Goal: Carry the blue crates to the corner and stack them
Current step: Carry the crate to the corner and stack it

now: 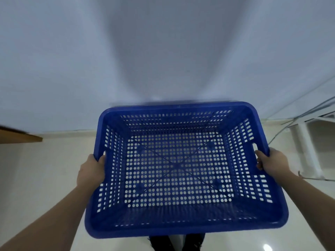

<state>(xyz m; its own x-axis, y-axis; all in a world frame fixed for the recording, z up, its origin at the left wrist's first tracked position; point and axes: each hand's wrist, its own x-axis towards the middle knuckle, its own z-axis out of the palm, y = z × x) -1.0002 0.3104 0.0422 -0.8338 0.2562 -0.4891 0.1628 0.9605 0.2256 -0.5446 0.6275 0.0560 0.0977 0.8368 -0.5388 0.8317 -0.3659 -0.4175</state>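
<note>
Right now you hold one blue perforated crate (174, 171) in the air in front of you, above the pale floor (45, 169) and close to the white wall (163, 51) beyond. Your left hand (91, 172) wraps its fingers around the left rim at the handle slot; your right hand (272, 164) clasps the right rim likewise. A white frame (306, 151) stands far right.

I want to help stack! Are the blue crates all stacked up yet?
Not yet. One empty blue crate is in the air, left hand and right hand holding its side rims, facing a white wall. No stack shows, so setting it down and stacking are left.
</note>
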